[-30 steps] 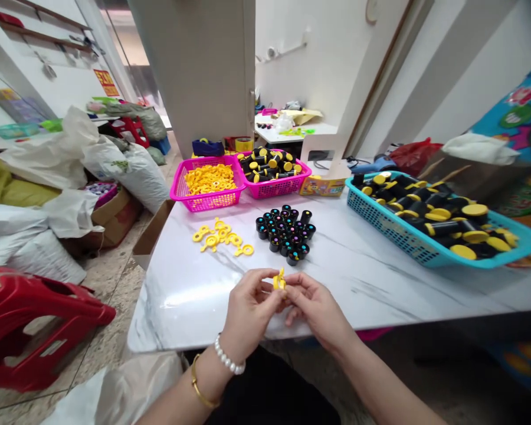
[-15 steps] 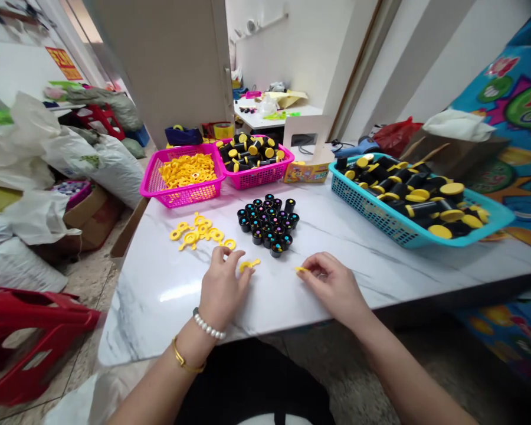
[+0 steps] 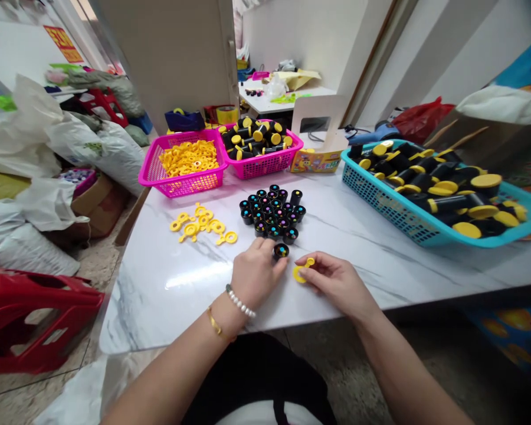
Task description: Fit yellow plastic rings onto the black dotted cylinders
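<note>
My left hand [image 3: 254, 273] rests on the white marble table [image 3: 168, 283] with its fingers pinched round a small black cap [image 3: 281, 251] that has coloured dots inside. My right hand [image 3: 336, 280] lies just to its right and pinches a yellow ring piece [image 3: 300, 273] against the tabletop. Directly behind the hands stands a tight cluster of the same black caps [image 3: 272, 215]. Several loose yellow ring pieces [image 3: 202, 223] lie to the left of that cluster.
A pink basket of yellow rings [image 3: 183, 162] and a pink basket of black-and-yellow tubes [image 3: 262, 147] stand at the back. A blue basket of such tubes [image 3: 433, 192] fills the right side. A red stool [image 3: 30, 319] and stuffed bags [image 3: 48, 153] crowd the floor left.
The hands held one yellow piece together, then parted onto the table. Now my left hand has moved right onto a black cap and my right hand holds a yellow ring.
</note>
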Demonstrator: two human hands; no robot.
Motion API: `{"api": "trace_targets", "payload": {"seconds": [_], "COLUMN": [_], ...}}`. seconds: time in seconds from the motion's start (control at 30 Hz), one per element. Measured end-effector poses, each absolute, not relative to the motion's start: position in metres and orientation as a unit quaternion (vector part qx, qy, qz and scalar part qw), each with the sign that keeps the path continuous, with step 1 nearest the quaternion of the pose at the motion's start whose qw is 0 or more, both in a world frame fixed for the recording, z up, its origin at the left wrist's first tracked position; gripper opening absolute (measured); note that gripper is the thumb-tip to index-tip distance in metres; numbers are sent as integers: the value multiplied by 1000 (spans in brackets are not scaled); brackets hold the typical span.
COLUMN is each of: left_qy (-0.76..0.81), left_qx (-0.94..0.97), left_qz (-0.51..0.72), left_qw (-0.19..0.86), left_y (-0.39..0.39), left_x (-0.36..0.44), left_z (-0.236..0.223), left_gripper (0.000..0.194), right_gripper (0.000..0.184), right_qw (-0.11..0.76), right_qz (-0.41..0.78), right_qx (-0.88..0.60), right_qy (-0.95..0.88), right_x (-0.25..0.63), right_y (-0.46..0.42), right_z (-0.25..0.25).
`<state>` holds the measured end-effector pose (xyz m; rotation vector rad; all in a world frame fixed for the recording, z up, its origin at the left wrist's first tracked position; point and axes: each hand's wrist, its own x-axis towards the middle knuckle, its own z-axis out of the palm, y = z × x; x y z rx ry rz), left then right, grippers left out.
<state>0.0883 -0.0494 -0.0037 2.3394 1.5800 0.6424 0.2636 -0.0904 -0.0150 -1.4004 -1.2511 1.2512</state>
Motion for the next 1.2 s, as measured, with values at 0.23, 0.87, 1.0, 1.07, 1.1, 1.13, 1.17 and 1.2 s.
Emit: {"api": "trace_targets", "payload": {"seconds": [0.23,0.87,1.0,1.07,1.1,1.13,1.17,1.2], "left_qy": [522,492,491,487,485,483,479,473], "left_qx": [787,693,651,653,660,672,687,702], "left_qz": [227,269,269,284,299,317,335,348], "left_qw": [237,453,513,506,489,463,432,402], "left_y": [-92,-83,-77,-81,-84,-88,-91,-94], "left_x": [77,76,78,78,79,79,80,81], "left_z": [-9,-8,-8,-10,-11,-13,-15,-16], "left_gripper": [18,23,23,21,20,22,26,29], "right_gripper": [25,25,30,31,29,28,27,27], "right_qw": [422,395,423,435,439,444,447,450], "right_qz": [600,536,520,503,492,479,468,462], "right_qx": [-499,-556,-554,-559,-563,-567,-571,-574], "right_qy": [-461,-498,-494,-496,-499,-502,-505,-505], "right_x": [263,237,233,230,229,228,228,229], "right_y": [-98,-87,-90,-93,-95,-96,-97,-98], "right_z": [-10,-8,-11,-12,-12,-12,-13,-14]}}
